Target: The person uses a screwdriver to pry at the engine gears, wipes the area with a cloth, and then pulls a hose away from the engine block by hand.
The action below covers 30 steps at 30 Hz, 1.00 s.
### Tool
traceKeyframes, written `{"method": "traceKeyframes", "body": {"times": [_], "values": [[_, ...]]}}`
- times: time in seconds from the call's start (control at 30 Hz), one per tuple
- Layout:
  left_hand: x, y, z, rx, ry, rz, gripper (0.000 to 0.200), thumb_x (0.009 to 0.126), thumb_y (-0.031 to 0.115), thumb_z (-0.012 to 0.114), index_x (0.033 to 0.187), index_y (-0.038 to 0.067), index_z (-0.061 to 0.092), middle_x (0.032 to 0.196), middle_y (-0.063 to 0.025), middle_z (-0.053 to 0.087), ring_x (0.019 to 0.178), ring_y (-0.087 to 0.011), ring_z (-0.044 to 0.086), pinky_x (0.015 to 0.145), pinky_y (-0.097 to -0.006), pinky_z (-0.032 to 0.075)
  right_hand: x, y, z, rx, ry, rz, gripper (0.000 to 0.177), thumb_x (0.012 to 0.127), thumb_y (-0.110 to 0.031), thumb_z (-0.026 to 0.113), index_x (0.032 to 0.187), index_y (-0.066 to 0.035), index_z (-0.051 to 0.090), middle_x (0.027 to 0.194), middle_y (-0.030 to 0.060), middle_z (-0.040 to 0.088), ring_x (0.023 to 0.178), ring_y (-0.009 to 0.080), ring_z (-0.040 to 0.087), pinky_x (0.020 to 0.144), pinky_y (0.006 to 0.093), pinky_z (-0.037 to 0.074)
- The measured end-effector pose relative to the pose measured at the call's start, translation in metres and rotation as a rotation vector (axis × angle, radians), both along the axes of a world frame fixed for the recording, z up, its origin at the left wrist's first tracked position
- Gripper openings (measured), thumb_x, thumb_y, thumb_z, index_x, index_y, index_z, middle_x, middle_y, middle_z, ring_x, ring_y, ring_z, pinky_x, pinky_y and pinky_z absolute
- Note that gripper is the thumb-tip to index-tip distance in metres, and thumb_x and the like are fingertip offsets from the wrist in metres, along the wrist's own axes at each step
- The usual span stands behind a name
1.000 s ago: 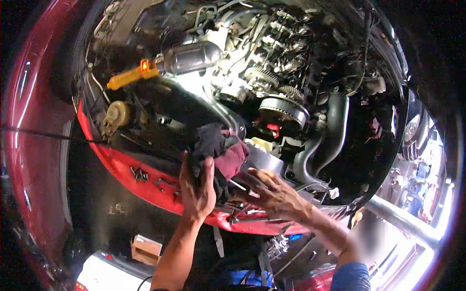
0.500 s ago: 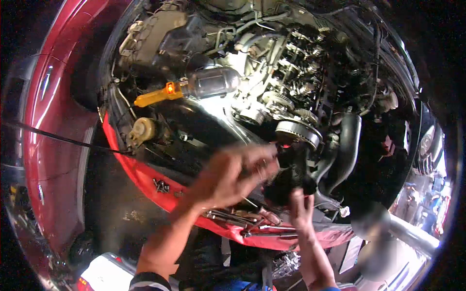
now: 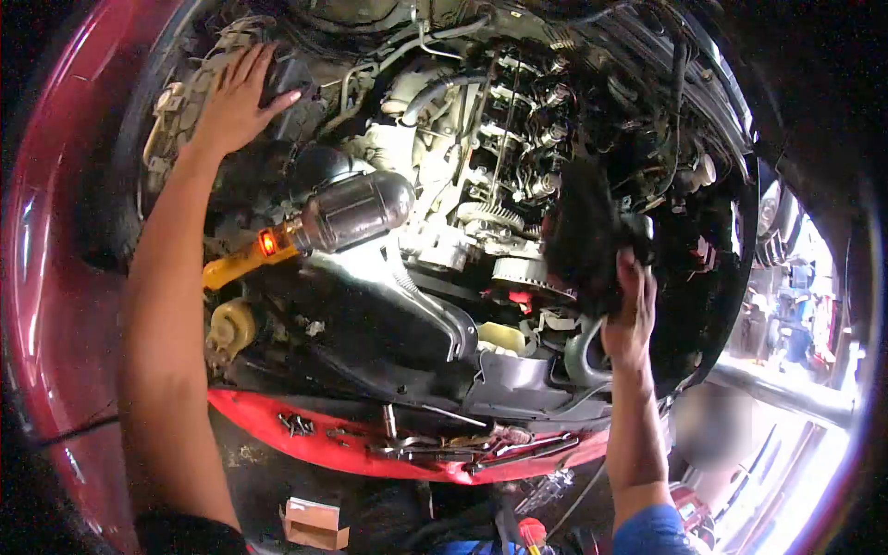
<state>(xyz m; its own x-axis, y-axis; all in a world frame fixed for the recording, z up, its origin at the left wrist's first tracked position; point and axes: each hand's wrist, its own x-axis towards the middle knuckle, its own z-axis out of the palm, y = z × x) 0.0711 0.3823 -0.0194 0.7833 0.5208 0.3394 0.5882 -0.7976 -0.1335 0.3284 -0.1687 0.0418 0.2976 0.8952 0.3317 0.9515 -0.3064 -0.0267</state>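
I look down into the open engine bay of a red car [image 3: 55, 305]. My left hand [image 3: 233, 94] rests flat, fingers spread, on a part at the far left of the bay. My right hand [image 3: 631, 310] grips a dark rag [image 3: 581, 239] and holds it against the engine by the toothed pulleys [image 3: 518, 270]. A yellow-handled work light [image 3: 319, 227] with a lit red switch lies across the bay between my arms, shining down on the engine.
Several wrenches and loose bolts [image 3: 444, 446] lie on the red front panel along the near edge. A black hose [image 3: 578, 356] curves under my right hand. A small cardboard box [image 3: 313, 523] sits on the floor below. A metal bar [image 3: 786, 388] runs at the right.
My left hand has left the near edge and reached to the far left of the bay. My right hand has carried the rag up and right, onto the engine.
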Motion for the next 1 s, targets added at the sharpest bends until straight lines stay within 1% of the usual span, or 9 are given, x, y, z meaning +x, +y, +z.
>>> {"method": "traceKeyframes", "body": {"times": [0.1, 0.2, 0.27, 0.4, 0.63, 0.73, 0.87, 0.93, 1.0], "values": [[-0.003, 0.003, 0.005, -0.042, -0.043, -0.025, 0.088, 0.093, 0.067, 0.06, 0.161, 0.019, 0.032, 0.164, -0.0117, 0.036, 0.154, -0.0339, 0.028, 0.126, -0.0504, 0.022, 0.06, 0.087, 0.002, 0.077, 0.149, 0.099, 0.054, 0.088, 0.003, 0.056, 0.142, -0.005, 0.057, 0.137, 0.0198, 0.062, 0.123, 0.0386, 0.06, 0.104, 0.0496, 0.046], [-0.004, 0.005, 0.008, -0.088, -0.099, -0.07, 0.086, 0.09, 0.057, 0.069, 0.16, 0.019, 0.035, 0.164, -0.0143, 0.035, 0.152, -0.0356, 0.031, 0.126, -0.0504, 0.023, 0.073, 0.199, 0.009, 0.075, 0.631, -0.239, 0.036, 0.098, -0.009, 0.055, 0.133, -0.004, 0.061, 0.123, 0.0225, 0.067, 0.112, 0.0396, 0.064, 0.1, 0.0505, 0.049], [-0.002, 0.003, 0.012, -0.109, -0.09, -0.052, 0.087, 0.09, 0.056, 0.071, 0.16, 0.019, 0.036, 0.164, -0.0145, 0.035, 0.152, -0.0361, 0.03, 0.126, -0.0505, 0.023, 0.097, 0.265, 0.0, 0.065, 0.577, -0.215, 0.03, 0.102, -0.022, 0.055, 0.124, -0.003, 0.065, 0.114, 0.0228, 0.069, 0.105, 0.0409, 0.066, 0.096, 0.0513, 0.052], [-0.001, 0.004, 0.014, -0.143, -0.072, -0.033, 0.088, 0.088, 0.055, 0.072, 0.16, 0.017, 0.036, 0.163, -0.0146, 0.036, 0.152, -0.0375, 0.03, 0.126, -0.0505, 0.022, 0.196, 0.357, -0.09, -0.142, -0.143, 0.009, 0.037, 0.1, -0.039, 0.057, 0.115, -0.008, 0.071, 0.113, 0.0204, 0.07, 0.1, 0.0418, 0.068, 0.092, 0.0525, 0.055], [0.0, 0.004, 0.015, -0.121, -0.103, -0.054, 0.088, 0.087, 0.053, 0.075, 0.158, 0.014, 0.04, 0.161, -0.0121, 0.039, 0.152, -0.0345, 0.031, 0.126, -0.0498, 0.023, 0.249, 0.429, -0.138, -0.361, -0.306, -0.279, 0.063, 0.099, -0.055, 0.047, 0.141, -0.009, 0.057, 0.147, 0.0158, 0.057, 0.139, 0.0386, 0.05, 0.114, 0.0562, 0.042], [0.002, 0.006, 0.013, -0.109, -0.133, -0.071, 0.086, 0.086, 0.053, 0.076, 0.156, 0.015, 0.042, 0.159, -0.0086, 0.042, 0.15, -0.0317, 0.034, 0.126, -0.0491, 0.024, 0.266, 0.442, -0.164, -0.37, -0.385, -0.295, 0.066, 0.098, -0.059, 0.048, 0.141, -0.01, 0.057, 0.145, 0.0146, 0.059, 0.137, 0.0353, 0.051, 0.115, 0.0557, 0.04], [0.001, 0.004, 0.016, -0.127, -0.123, -0.081, 0.089, 0.086, 0.052, 0.076, 0.157, 0.012, 0.04, 0.161, -0.0115, 0.04, 0.152, -0.0334, 0.032, 0.126, -0.0494, 0.023, 0.351, 0.454, -0.216, -0.597, 0.001, -0.216, 0.064, 0.101, -0.06, 0.043, 0.13, -0.007, 0.066, 0.139, 0.0219, 0.061, 0.133, 0.0434, 0.053, 0.112, 0.0596, 0.04], [0.002, 0.002, 0.017, -0.137, -0.108, -0.07, 0.09, 0.086, 0.052, 0.076, 0.158, 0.011, 0.039, 0.162, -0.013, 0.039, 0.153, -0.0342, 0.03, 0.127, -0.0495, 0.022, 0.252, 0.439, -0.131, -0.747, -0.164, -0.174, 0.051, 0.105, -0.045, 0.034, 0.123, -0.01, 0.066, 0.129, 0.0163, 0.066, 0.119, 0.0378, 0.062, 0.107, 0.0567, 0.045], [0.003, 0.003, 0.018, -0.147, -0.087, -0.049, 0.09, 0.086, 0.052, 0.075, 0.158, 0.011, 0.039, 0.162, -0.0131, 0.039, 0.153, -0.0343, 0.03, 0.127, -0.0495, 0.021, 0.25, 0.429, -0.13, -0.656, -0.223, -0.066, 0.057, 0.103, -0.054, 0.043, 0.123, -0.007, 0.069, 0.125, 0.0208, 0.068, 0.115, 0.0423, 0.064, 0.1, 0.056, 0.049]]}}
